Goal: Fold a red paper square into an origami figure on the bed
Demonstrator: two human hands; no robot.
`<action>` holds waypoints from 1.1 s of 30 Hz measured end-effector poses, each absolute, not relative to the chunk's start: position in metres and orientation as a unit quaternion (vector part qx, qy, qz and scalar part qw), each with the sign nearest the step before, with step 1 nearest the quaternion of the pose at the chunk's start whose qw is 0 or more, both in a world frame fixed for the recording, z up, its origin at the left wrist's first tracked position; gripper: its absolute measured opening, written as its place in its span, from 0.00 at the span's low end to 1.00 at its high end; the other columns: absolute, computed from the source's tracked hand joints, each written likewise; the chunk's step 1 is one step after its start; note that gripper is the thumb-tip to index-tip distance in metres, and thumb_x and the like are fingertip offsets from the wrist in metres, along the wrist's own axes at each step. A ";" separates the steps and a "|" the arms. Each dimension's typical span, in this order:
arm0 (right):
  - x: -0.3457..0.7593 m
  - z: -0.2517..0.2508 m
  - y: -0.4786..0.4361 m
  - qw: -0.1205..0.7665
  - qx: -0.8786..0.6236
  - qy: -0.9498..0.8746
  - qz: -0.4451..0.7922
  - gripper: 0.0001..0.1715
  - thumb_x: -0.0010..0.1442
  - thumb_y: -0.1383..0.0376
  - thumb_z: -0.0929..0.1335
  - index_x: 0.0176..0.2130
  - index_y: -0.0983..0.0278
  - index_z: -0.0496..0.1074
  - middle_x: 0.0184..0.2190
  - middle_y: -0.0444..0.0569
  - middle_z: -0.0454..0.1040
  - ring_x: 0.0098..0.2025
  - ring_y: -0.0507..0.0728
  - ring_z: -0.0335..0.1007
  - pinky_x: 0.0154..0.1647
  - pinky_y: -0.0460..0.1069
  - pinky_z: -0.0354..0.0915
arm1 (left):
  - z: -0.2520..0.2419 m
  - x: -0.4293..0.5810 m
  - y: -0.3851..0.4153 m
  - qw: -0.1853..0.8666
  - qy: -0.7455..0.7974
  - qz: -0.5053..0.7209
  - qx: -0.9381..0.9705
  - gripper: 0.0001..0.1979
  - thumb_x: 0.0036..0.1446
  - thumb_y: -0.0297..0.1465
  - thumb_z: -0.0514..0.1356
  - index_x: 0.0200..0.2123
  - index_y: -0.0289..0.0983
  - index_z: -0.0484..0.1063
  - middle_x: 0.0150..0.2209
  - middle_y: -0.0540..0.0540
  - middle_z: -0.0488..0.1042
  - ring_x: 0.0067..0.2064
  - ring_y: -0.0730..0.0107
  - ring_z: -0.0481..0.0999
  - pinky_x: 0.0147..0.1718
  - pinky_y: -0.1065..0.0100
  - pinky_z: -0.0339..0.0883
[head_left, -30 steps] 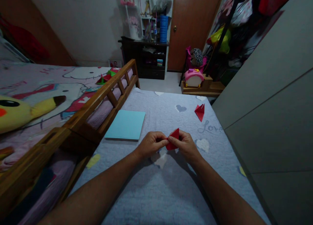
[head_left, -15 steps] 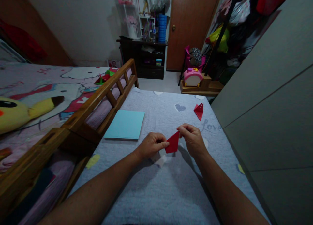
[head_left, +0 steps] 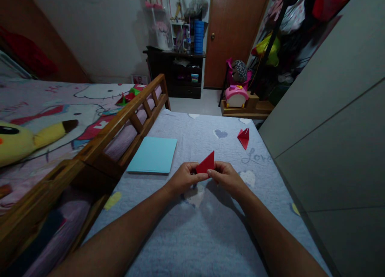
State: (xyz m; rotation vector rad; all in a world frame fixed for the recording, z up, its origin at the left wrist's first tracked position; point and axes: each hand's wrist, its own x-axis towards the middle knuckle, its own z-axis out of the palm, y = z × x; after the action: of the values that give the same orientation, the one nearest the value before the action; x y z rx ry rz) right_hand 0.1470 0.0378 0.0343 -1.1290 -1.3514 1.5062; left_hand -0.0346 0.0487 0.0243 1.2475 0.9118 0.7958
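A small folded piece of red paper [head_left: 206,163] is held above the bedspread, one corner pointing up. My left hand [head_left: 185,177] pinches its left and lower edge, thumb in front. From the other side my right hand [head_left: 227,178] grips the lower right edge, its thumb tip close to the left thumb. The fingers behind the paper are partly hidden. Farther off to the right, another folded red paper piece [head_left: 244,138] lies on the bedspread [head_left: 192,237]. Left of my hands rests a light blue square stack [head_left: 154,154].
A wooden bed rail [head_left: 117,126] runs along the left, with a yellow plush toy [head_left: 30,138] beyond it. Pale cabinet panels [head_left: 337,140] stand on the right. Past the bed's far edge are a dark cabinet [head_left: 174,74] and a pink-and-white toy case [head_left: 236,96].
My right hand has moved down and left, from the paper's upper corner to its lower right edge. The red paper has turned and now points upward. Both hands are closer together.
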 end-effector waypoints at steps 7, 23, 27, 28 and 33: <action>0.146 0.030 0.038 0.408 -0.459 -0.519 0.595 0.15 0.51 0.55 0.73 0.28 0.66 0.75 0.20 0.41 0.68 0.21 0.48 0.56 0.22 0.44 0.53 | 0.026 -0.032 0.047 0.645 0.397 0.348 0.552 0.18 0.48 0.43 0.69 0.26 0.31 0.76 0.20 0.52 0.65 0.24 0.77 0.59 0.25 0.72 0.52; 0.160 0.035 0.045 0.536 -0.486 -0.457 0.518 0.14 0.52 0.58 0.73 0.23 0.63 0.71 0.17 0.40 0.65 0.22 0.50 0.58 0.26 0.47 0.56 | 0.018 -0.038 0.050 0.675 0.356 0.269 0.588 0.16 0.48 0.41 0.68 0.26 0.31 0.75 0.22 0.52 0.66 0.25 0.77 0.61 0.25 0.73 0.51; 0.167 0.038 0.049 0.584 -0.476 -0.408 0.515 0.13 0.52 0.56 0.72 0.27 0.62 0.72 0.21 0.41 0.66 0.23 0.50 0.59 0.26 0.47 0.58 | 0.015 -0.042 0.053 0.666 0.368 0.221 0.610 0.15 0.48 0.39 0.68 0.24 0.32 0.74 0.20 0.53 0.64 0.23 0.78 0.58 0.23 0.73 0.49; 0.167 0.039 0.049 0.572 -0.473 -0.408 0.532 0.14 0.52 0.54 0.72 0.29 0.62 0.73 0.23 0.42 0.67 0.24 0.51 0.61 0.26 0.47 0.59 | 0.015 -0.042 0.053 0.670 0.367 0.210 0.610 0.15 0.47 0.39 0.68 0.24 0.32 0.74 0.20 0.53 0.64 0.22 0.78 0.58 0.22 0.73 0.48; 0.162 0.040 0.044 0.429 -0.457 -0.510 0.589 0.16 0.53 0.54 0.72 0.38 0.62 0.74 0.28 0.43 0.72 0.25 0.50 0.63 0.24 0.45 0.58 | 0.022 -0.046 0.054 0.656 0.386 0.218 0.611 0.13 0.46 0.36 0.68 0.29 0.32 0.73 0.22 0.52 0.67 0.22 0.78 0.63 0.20 0.74 0.51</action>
State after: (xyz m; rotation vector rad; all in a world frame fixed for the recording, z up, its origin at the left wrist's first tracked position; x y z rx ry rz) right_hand 0.1617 0.0439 0.0404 -1.1401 -1.2745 1.4713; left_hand -0.0456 0.0541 0.0217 1.3848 0.8752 0.4939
